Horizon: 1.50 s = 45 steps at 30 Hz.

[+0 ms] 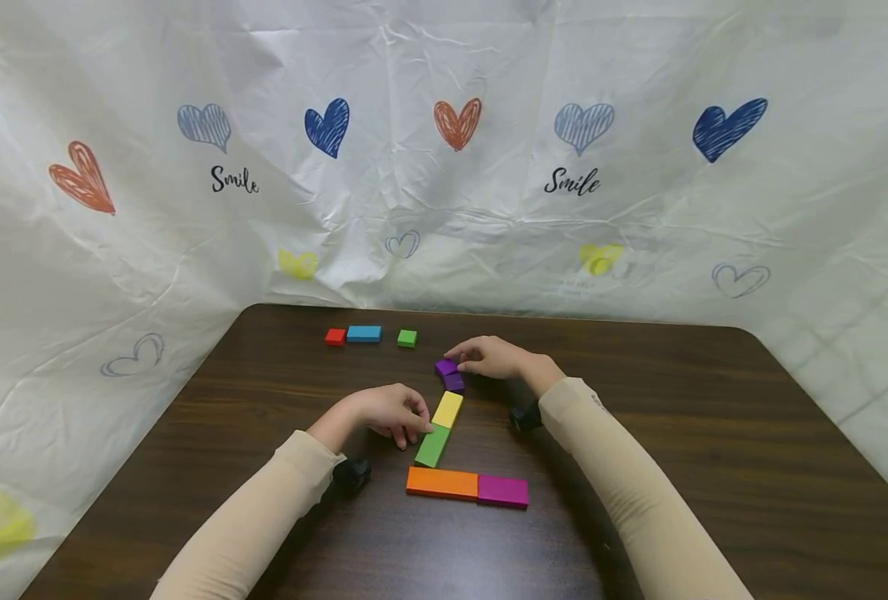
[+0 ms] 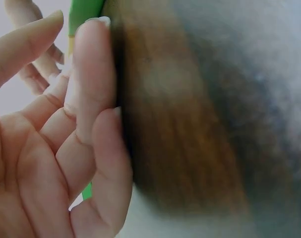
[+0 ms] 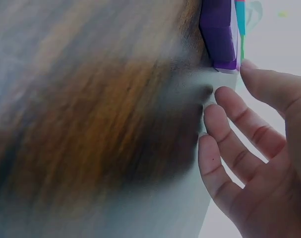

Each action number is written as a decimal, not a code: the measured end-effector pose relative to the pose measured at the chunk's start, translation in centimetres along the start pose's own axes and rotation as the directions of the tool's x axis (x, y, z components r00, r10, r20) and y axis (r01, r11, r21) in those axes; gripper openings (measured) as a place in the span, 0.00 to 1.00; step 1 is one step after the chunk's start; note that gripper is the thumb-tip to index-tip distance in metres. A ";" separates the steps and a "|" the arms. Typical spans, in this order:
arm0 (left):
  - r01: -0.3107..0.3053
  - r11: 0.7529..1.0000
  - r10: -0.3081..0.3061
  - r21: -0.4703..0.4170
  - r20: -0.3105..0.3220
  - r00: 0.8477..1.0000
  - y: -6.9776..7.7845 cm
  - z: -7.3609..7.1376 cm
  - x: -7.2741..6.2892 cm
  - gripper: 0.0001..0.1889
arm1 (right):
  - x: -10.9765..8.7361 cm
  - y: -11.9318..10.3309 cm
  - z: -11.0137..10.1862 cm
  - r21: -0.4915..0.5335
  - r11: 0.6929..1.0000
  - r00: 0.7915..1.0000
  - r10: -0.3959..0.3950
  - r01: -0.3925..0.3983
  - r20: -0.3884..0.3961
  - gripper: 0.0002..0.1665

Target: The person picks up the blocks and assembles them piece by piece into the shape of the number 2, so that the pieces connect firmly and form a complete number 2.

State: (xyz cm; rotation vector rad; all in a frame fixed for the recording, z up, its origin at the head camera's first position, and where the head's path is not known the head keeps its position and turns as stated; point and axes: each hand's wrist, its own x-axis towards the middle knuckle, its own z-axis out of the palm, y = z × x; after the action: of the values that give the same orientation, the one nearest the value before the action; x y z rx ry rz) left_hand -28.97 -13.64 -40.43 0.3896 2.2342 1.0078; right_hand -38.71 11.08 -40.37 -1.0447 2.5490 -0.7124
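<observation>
In the head view, my left hand (image 1: 396, 414) is at the left side of a green block (image 1: 432, 447), its fingertips at the edge where that block meets a yellow block (image 1: 447, 410). The left wrist view shows its fingers (image 2: 93, 64) loosely bent, thumb apart, part of the green block (image 2: 85, 11) behind them. My right hand (image 1: 498, 358) hovers beside two small purple blocks (image 1: 453, 382), which sit at an angle to each other beyond the yellow one. In the right wrist view its fingers (image 3: 217, 121) are spread and relaxed, near a purple block (image 3: 219, 32).
Nearer the front, an orange block (image 1: 441, 483) and a magenta block (image 1: 502, 492) lie end to end. Toward the back of the dark wooden table (image 1: 684, 417) are a red block (image 1: 335, 337), a blue block (image 1: 364, 334) and a small green block (image 1: 407, 338). A white printed sheet (image 1: 444, 192) hangs behind.
</observation>
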 end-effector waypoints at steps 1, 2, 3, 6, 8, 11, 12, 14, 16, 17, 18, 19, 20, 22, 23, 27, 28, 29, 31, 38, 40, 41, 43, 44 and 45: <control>0.004 1.000 -0.004 -0.002 0.005 1.000 0.0 -0.1 0.0 0.08 | -0.2 0.0 0.0 0.002 1.000 1.000 0.001 -0.001 -0.001 0.22; 0.007 1.000 -0.007 0.006 0.006 1.000 0.1 -0.3 0.0 0.08 | -0.4 0.1 0.1 0.003 1.000 1.000 0.002 -0.002 -0.003 0.22; 0.008 1.000 -0.008 0.020 0.002 1.000 0.2 -0.6 0.1 0.08 | -0.5 0.1 0.1 0.005 1.000 1.000 0.004 -0.004 -0.006 0.22; -0.012 0.999 0.013 0.043 -0.035 0.999 0.5 -1.7 0.1 0.08 | -1.1 0.2 0.3 0.014 1.000 1.000 0.008 -0.008 -0.011 0.23; -0.068 0.996 0.074 0.060 -0.094 0.993 0.7 -2.6 0.0 0.08 | -1.4 0.3 0.4 0.017 1.000 1.000 0.012 -0.012 -0.012 0.24; -0.196 0.978 0.207 0.075 -0.206 0.957 1.0 -4.2 0.2 0.07 | -1.9 0.4 0.6 0.021 1.000 1.000 0.011 -0.011 -0.004 0.24; -0.232 0.968 0.249 0.097 -0.248 0.936 1.1 -4.6 0.2 0.07 | -2.1 0.4 0.6 0.024 1.000 1.000 0.009 -0.009 -0.003 0.24; -0.270 0.947 0.314 0.174 -0.324 0.893 1.1 -5.5 0.5 0.06 | -2.4 0.4 0.7 0.026 1.000 1.000 0.006 -0.006 -0.002 0.25; -0.262 0.923 0.358 0.283 -0.380 0.853 1.0 -6.3 1.0 0.05 | -2.8 0.4 0.7 0.025 1.000 1.000 0.007 -0.007 -0.003 0.25; -0.244 0.912 0.369 0.329 -0.401 0.839 0.9 -6.6 1.2 0.05 | -2.9 0.3 0.7 0.022 1.000 1.000 0.010 -0.010 -0.006 0.25; -0.221 0.904 0.372 0.366 -0.418 0.829 0.8 -6.9 1.6 0.05 | -3.1 0.3 0.7 0.016 1.000 1.000 0.013 -0.012 -0.007 0.26; -0.200 0.896 0.374 0.397 -0.430 0.822 0.6 -7.2 2.0 0.04 | -3.2 0.2 0.7 0.011 1.000 1.000 0.019 -0.019 -0.007 0.26; -0.179 0.891 0.371 0.417 -0.442 0.817 0.4 -7.4 2.4 0.04 | -3.4 0.1 0.8 0.005 1.000 1.000 0.024 -0.024 -0.006 0.27; -0.144 0.896 0.349 0.419 -0.468 0.812 0.0 -7.9 3.1 0.04 | -3.6 0.0 0.8 -0.002 1.000 1.000 0.030 -0.030 -0.002 0.28; -0.131 0.903 0.335 0.410 -0.478 0.812 -0.1 -8.1 3.5 0.03 | -3.7 -0.1 0.8 -0.006 0.999 1.000 0.032 -0.031 0.001 0.29; -0.080 0.922 0.277 0.379 -0.501 0.820 -0.4 -8.9 4.8 0.07 | -3.9 -0.4 0.9 -0.007 0.999 0.999 0.036 -0.036 0.000 0.29; -0.075 0.924 0.269 0.376 -0.497 0.825 -0.4 -9.1 5.2 0.09 | -3.9 -0.5 1.0 -0.002 0.999 0.999 0.038 -0.038 -0.006 0.29; -0.070 0.927 0.258 0.369 -0.490 0.833 -0.4 -9.2 5.5 0.11 | -4.0 -0.5 1.1 0.006 0.999 0.999 0.041 -0.041 -0.013 0.29; -0.065 0.932 0.240 0.358 -0.471 0.849 -0.4 -9.4 6.0 0.15 | -4.0 -0.5 1.4 0.026 0.999 0.999 0.045 -0.044 -0.032 0.29; -0.010 0.952 0.147 0.307 -0.425 0.893 -0.6 -9.4 6.6 0.19 | -4.0 -0.7 1.9 0.097 0.994 0.997 0.060 -0.055 -0.046 0.28; 0.007 0.954 0.123 0.300 -0.411 0.903 -0.6 -9.3 6.8 0.20 | -4.0 -0.8 1.9 0.105 0.992 0.997 0.068 -0.064 -0.036 0.28; 0.013 0.952 0.118 0.305 -0.407 0.906 -0.6 -9.2 6.8 0.20 | -4.1 -0.8 1.9 0.108 0.992 0.997 0.073 -0.070 -0.029 0.28; 0.035 0.951 0.095 0.307 -0.397 0.913 -0.7 -9.1 7.2 0.21 | -4.1 -0.9 1.9 0.110 0.991 0.997 0.078 -0.075 -0.018 0.29; 0.040 0.948 0.093 0.317 -0.395 0.914 -0.7 -9.1 7.4 0.21 | -4.1 -0.9 1.9 0.110 0.991 0.997 0.083 -0.081 -0.013 0.29; 0.046 0.945 0.091 0.324 -0.395 0.914 -0.7 -9.0 7.5 0.21 | -4.1 -0.8 2.0 0.109 0.991 0.997 0.081 -0.080 -0.009 0.29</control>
State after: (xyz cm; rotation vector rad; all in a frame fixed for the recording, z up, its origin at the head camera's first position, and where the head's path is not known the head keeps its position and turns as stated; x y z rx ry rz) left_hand -40.60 -15.34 -39.77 0.3744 2.7966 0.7765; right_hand -34.58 12.85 -41.23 -0.8999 2.5170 -0.8282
